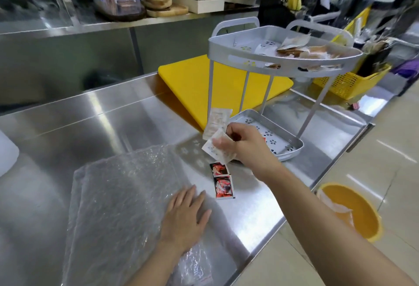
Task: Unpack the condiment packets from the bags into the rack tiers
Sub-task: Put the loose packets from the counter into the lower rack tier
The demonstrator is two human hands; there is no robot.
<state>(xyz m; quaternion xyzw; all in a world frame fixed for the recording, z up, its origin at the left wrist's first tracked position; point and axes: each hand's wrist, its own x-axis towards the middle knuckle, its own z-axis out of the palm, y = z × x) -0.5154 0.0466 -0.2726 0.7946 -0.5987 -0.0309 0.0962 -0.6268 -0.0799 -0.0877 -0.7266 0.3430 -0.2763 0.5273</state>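
Note:
A grey two-tier rack [229,55] stands on the steel counter. Its upper tier holds several brown and white packets [301,51]; its lower tier [292,147] shows a red packet partly hidden behind my right hand. My right hand [246,147] is shut on white condiment packets [216,136], held just left of the lower tier. A strip of two red and black packets [222,180] lies on the counter below that hand. My left hand [184,215] rests flat, fingers apart, on clear bubble-wrap bags [120,195].
A yellow cutting board [188,81] lies behind the rack. A yellow basket [342,84] stands at the right. An orange bin [353,211] sits on the floor beyond the counter's right edge. Containers and wooden boards fill the back shelf [136,22].

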